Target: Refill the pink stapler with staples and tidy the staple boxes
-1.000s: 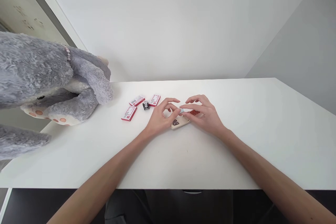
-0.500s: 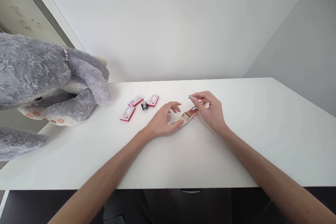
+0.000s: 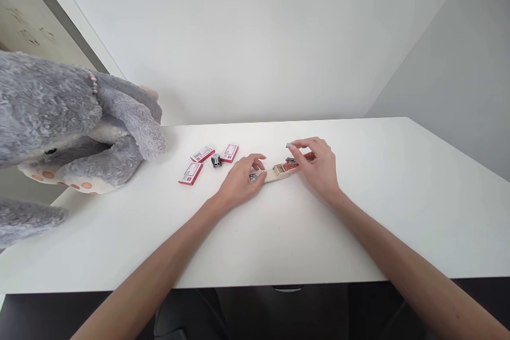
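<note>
A cream stapler (image 3: 279,171) with a reddish top lies opened out on the white table (image 3: 279,234). My left hand (image 3: 239,183) rests on its near left end, fingers curled over a small metal part. My right hand (image 3: 316,166) hovers over the stapler's right end and pinches a small grey strip of staples (image 3: 288,145) between thumb and forefinger, just above the stapler.
Three small red-and-white staple boxes (image 3: 191,172) and a little black staple remover (image 3: 216,159) lie left of the hands. A big grey plush toy (image 3: 67,127) sits on the table's left end. A white wall stands behind the table.
My right hand has lifted off the stapler with the grey strip pinched in it. The stapler has turned and now lies stretched out lengthwise. My left hand has slid to its left end.
</note>
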Demonstrator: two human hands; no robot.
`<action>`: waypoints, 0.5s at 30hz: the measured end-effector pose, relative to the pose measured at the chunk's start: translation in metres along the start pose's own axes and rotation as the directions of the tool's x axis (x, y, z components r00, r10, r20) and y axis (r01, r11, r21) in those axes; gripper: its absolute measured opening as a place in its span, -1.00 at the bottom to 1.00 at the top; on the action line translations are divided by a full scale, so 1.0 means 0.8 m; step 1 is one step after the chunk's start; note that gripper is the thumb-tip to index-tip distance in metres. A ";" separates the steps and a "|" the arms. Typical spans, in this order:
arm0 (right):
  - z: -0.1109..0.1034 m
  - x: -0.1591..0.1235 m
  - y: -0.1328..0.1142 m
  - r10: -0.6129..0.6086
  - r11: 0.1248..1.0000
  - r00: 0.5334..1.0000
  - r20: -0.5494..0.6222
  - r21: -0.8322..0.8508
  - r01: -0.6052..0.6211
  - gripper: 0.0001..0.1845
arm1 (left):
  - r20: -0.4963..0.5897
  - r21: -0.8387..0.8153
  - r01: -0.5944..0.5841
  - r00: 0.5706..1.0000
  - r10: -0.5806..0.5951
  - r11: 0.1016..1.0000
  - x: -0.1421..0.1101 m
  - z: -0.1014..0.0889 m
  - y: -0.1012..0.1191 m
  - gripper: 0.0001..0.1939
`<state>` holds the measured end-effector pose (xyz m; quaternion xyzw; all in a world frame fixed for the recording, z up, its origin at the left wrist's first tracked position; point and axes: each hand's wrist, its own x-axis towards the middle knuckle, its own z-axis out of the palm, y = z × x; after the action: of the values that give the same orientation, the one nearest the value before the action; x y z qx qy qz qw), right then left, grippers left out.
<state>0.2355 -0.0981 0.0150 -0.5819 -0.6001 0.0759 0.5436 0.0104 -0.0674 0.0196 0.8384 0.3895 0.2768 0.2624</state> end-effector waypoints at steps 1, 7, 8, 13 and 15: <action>0.000 0.000 0.001 -0.005 1.000 1.000 -0.001 -0.004 0.005 -0.78 | -0.005 0.012 0.002 1.000 -0.002 1.000 0.001 0.000 -0.001 -0.66; 0.000 0.001 0.003 -0.004 1.000 1.000 0.022 0.031 0.003 -0.76 | -0.112 0.160 0.034 0.994 -0.016 0.987 0.005 0.000 -0.013 -0.73; 0.000 0.001 0.003 0.002 0.999 0.999 0.033 0.049 -0.004 -0.75 | -0.132 0.183 0.046 0.991 -0.022 0.982 0.005 -0.001 -0.016 -0.73; -0.001 0.000 -0.002 0.009 0.991 0.994 0.112 0.129 -0.023 -0.72 | -0.190 0.243 0.090 0.981 -0.043 0.966 0.007 -0.002 -0.022 -0.76; -0.002 -0.001 -0.003 0.000 0.990 0.990 0.140 0.140 -0.019 -0.72 | -0.199 0.253 0.095 0.979 -0.044 0.963 0.007 -0.002 -0.021 -0.77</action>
<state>0.2350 -0.1001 0.0171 -0.5382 -0.6270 0.1611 0.5397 0.0038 -0.0532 0.0111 0.8208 0.4753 0.2931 0.1203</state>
